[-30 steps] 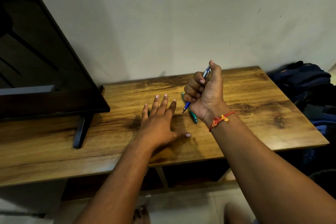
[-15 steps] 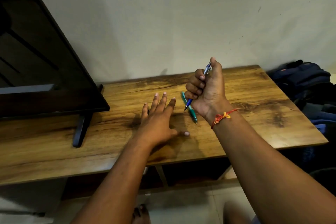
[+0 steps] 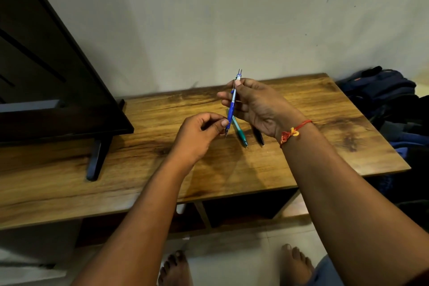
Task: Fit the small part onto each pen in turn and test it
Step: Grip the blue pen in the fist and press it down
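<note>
The left hand (image 3: 197, 132) has lifted off the table (image 3: 325, 123), and the right hand (image 3: 257, 107) has loosened from its fist. The blue pen (image 3: 231, 111), silver-ended, stands tilted with its tip down, pinched between the right thumb and fingers. The left fingers curl, the thumb tip touching the pen's lower barrel; I cannot tell whether they pinch anything.

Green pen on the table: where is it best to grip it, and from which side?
Pinch the green pen at its near, darker end by the tip, coming from above. It lies flat on the table, so only its sides are free; its far end is hidden behind the right hand and blue pen, and the black pen lies close on its right.
</note>
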